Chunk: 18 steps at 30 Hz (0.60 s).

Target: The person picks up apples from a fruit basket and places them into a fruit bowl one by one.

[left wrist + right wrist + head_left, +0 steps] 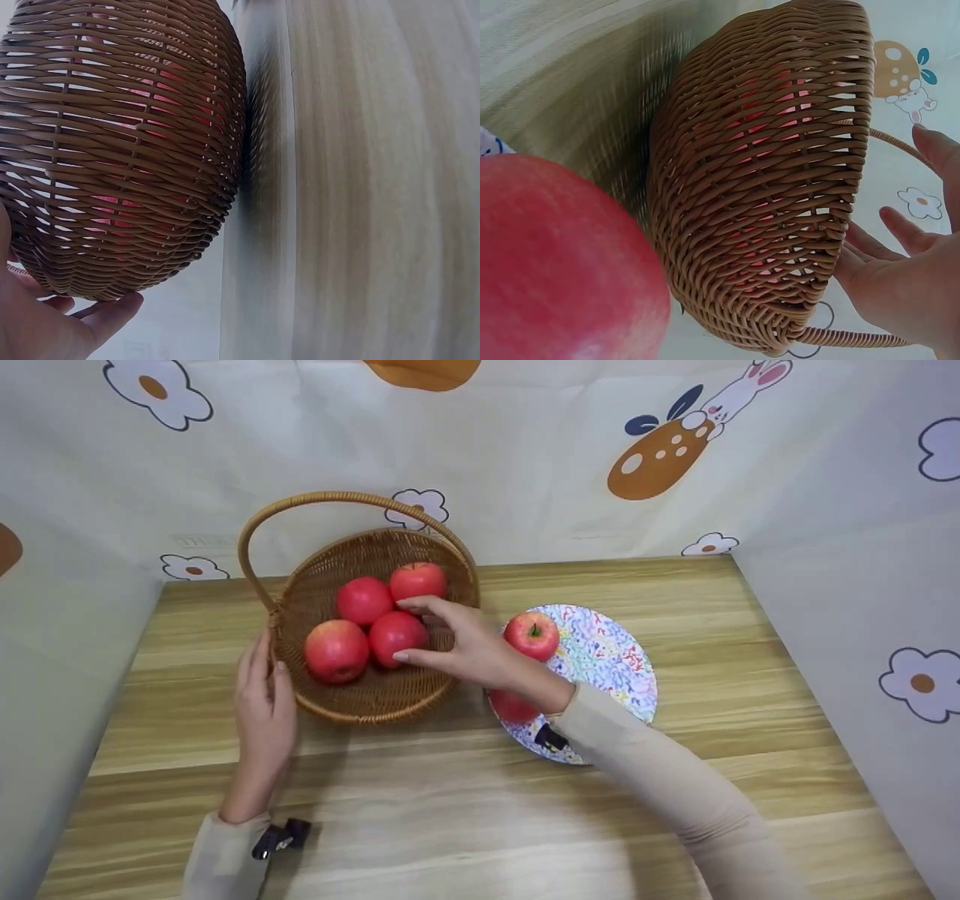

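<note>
With fingers spread, the right hand point(480, 649) is framing an apple point(397, 639), likely firm, smooth and best cupped round its middle, inside the basket point(367, 718), while the left hand point(264, 716) is touching the basket's side, fingers extended.

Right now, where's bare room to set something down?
Bare table lies in front of the basket, between the left hand and right sleeve, and right of the plate. The plate's far right part is free too. Crowded: the basket, with four apples and the right hand, and the plate's left side, with two more.
</note>
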Available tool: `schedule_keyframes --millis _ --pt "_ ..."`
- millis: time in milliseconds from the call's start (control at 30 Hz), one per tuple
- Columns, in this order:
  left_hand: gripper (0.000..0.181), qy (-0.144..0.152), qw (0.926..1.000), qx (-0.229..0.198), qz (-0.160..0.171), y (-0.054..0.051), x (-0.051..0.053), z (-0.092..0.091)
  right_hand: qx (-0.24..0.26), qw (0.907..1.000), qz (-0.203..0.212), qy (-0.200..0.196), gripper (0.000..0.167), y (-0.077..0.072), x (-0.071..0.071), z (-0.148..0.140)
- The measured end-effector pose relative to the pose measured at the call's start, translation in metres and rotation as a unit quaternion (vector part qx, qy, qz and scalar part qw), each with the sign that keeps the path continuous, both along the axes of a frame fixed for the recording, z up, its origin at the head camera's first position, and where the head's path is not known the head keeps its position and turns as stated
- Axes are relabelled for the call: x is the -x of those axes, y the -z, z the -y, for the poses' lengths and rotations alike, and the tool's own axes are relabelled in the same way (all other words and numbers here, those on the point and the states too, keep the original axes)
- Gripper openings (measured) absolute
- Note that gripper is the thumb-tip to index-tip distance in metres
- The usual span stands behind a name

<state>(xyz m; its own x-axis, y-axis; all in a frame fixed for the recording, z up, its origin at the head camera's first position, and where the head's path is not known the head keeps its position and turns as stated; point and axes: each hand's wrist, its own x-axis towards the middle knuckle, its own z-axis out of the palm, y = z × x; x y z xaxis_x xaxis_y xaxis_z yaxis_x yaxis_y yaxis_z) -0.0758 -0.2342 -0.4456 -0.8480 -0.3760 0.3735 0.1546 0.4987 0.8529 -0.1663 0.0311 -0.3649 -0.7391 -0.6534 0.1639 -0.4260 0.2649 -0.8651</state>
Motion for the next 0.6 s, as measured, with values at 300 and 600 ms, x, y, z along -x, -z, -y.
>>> schedule_keyframes --millis 300,600 --pt "0.049 0.002 0.9993 0.019 -0.031 0.001 0.002 0.001 -0.025 0.9997 0.005 0.002 0.063 0.001 0.004 0.012" --pt "0.049 0.002 0.9994 0.012 -0.033 0.002 0.002 0.001 -0.041 0.999 0.018 0.003 0.063 0.002 0.007 0.022"
